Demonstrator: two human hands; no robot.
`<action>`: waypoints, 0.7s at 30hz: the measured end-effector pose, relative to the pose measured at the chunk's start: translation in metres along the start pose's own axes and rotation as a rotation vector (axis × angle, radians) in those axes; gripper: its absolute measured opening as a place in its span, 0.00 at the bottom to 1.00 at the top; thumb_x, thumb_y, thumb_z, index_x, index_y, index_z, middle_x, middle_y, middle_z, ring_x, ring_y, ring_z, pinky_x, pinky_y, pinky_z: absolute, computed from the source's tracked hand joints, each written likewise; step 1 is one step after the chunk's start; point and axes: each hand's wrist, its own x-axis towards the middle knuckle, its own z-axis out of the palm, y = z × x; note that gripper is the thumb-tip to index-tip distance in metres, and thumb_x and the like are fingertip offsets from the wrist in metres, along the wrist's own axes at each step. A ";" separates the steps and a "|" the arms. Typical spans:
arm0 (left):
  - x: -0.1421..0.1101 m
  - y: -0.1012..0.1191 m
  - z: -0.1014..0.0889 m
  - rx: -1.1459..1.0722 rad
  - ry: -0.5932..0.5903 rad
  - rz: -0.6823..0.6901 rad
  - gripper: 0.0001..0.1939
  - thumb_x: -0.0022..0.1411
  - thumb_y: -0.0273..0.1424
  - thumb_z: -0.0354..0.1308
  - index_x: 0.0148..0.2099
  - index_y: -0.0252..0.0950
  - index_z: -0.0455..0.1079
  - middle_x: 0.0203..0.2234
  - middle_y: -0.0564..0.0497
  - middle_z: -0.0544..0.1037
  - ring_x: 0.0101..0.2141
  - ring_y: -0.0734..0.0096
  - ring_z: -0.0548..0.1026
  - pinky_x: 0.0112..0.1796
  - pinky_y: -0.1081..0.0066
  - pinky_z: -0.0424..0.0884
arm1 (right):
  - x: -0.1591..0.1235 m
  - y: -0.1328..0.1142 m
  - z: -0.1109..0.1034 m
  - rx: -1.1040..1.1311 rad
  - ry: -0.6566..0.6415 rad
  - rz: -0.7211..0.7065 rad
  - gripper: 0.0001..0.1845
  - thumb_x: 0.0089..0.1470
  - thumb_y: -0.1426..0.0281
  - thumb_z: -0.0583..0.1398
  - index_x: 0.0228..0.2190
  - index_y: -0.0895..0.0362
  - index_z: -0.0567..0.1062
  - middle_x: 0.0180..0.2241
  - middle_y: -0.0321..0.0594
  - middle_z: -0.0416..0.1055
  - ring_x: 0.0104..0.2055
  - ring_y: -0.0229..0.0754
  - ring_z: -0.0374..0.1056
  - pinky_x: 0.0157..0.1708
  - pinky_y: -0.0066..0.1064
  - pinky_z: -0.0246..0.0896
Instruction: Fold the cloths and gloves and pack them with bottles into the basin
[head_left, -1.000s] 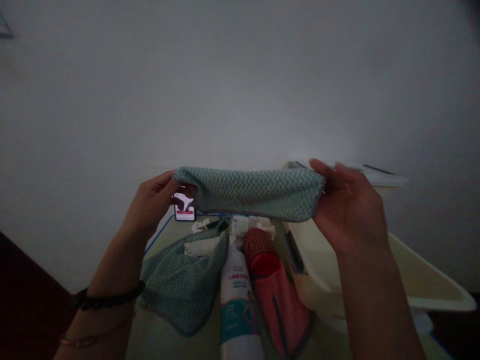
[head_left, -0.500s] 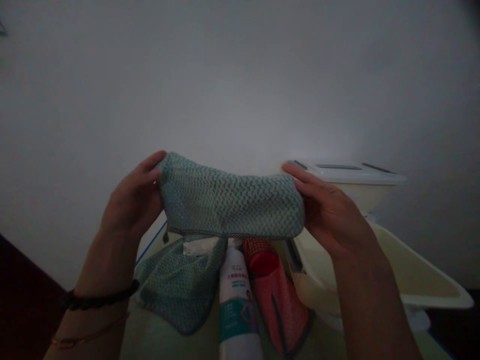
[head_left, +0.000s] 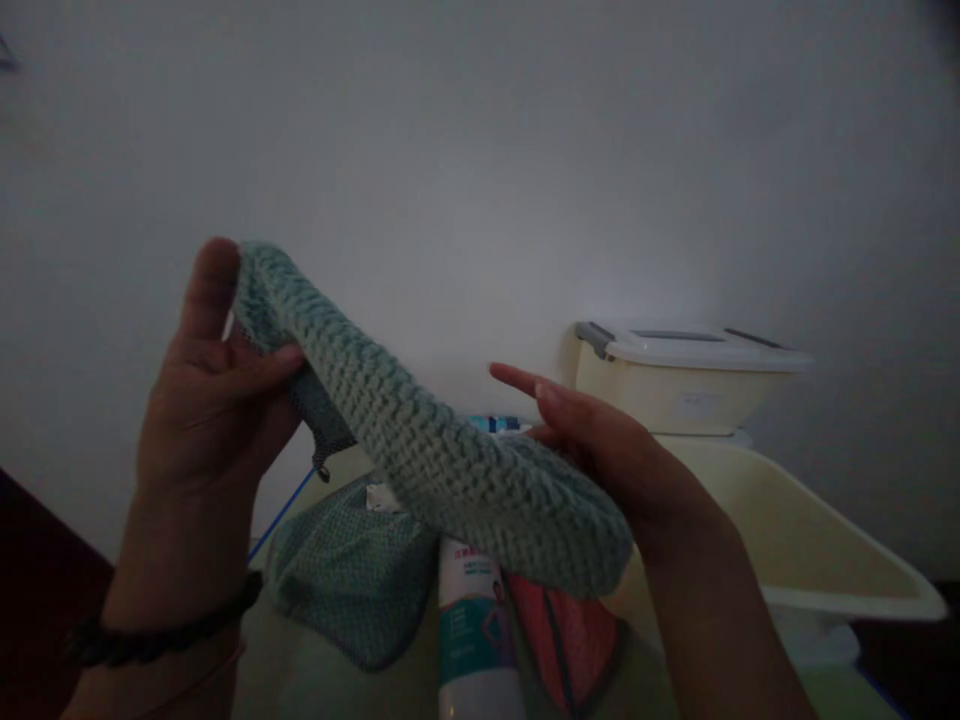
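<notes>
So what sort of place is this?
Probably a household or utility room, judging by the green cleaning cloth in the hands, the lidded plastic storage bin against a plain wall, and the printed white-and-teal bottle. Which room exactly, I can't tell.

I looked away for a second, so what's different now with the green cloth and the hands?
The left hand went up and left, lifting its end of the folded green cloth. The other end sank with the right hand, so the cloth slants. Both hands kept hold. The white bottle and open bin stayed put.
</notes>
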 end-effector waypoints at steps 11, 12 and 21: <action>-0.001 -0.003 0.000 0.418 0.078 -0.088 0.25 0.42 0.17 0.67 0.46 0.35 0.74 0.29 0.54 0.81 0.28 0.77 0.76 0.28 0.81 0.75 | -0.002 -0.005 -0.020 -0.402 0.368 -0.621 0.13 0.52 0.70 0.62 0.41 0.49 0.78 0.42 0.35 0.77 0.45 0.38 0.70 0.48 0.34 0.63; -0.002 -0.003 0.000 0.475 0.070 -0.089 0.24 0.44 0.18 0.67 0.46 0.34 0.74 0.29 0.53 0.81 0.29 0.78 0.76 0.30 0.82 0.75 | -0.004 -0.007 -0.023 -0.413 0.416 -0.671 0.13 0.52 0.69 0.62 0.41 0.48 0.78 0.42 0.36 0.77 0.47 0.40 0.70 0.51 0.36 0.62; -0.004 -0.004 0.005 0.746 0.141 -0.135 0.21 0.48 0.30 0.68 0.47 0.33 0.75 0.30 0.50 0.82 0.32 0.72 0.76 0.42 0.68 0.73 | -0.014 -0.013 -0.027 -0.735 0.741 -0.828 0.15 0.47 0.70 0.65 0.40 0.49 0.79 0.40 0.36 0.78 0.43 0.44 0.73 0.44 0.39 0.69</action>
